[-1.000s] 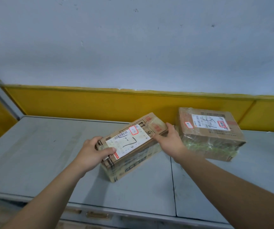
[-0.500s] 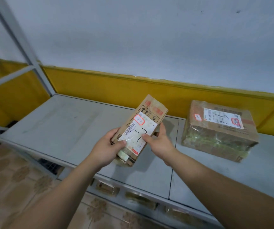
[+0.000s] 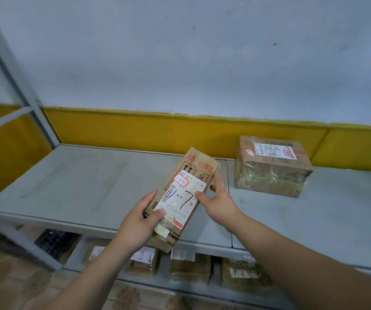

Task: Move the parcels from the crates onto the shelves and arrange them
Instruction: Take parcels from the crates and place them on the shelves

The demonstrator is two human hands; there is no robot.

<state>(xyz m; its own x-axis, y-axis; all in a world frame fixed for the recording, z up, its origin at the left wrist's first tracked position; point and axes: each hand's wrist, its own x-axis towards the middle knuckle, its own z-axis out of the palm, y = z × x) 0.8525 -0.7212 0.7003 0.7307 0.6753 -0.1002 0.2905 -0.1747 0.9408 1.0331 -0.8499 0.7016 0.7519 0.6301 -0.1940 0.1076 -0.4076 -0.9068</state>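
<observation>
Two hands hold the box (image 3: 186, 182) mid-frame, label (image 3: 180, 199) up, likely to read it: left hand (image 3: 138, 222) grips its near end, right hand (image 3: 219, 203) pinches its side.

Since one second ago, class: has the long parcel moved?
Yes. The long parcel has swung away from the taped parcel, toward the shelf front edge.

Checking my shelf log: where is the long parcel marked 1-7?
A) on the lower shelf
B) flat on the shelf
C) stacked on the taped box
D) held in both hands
D: the left hand grips the near end of the long parcel and the right hand holds its side, over the shelf edge.
</observation>
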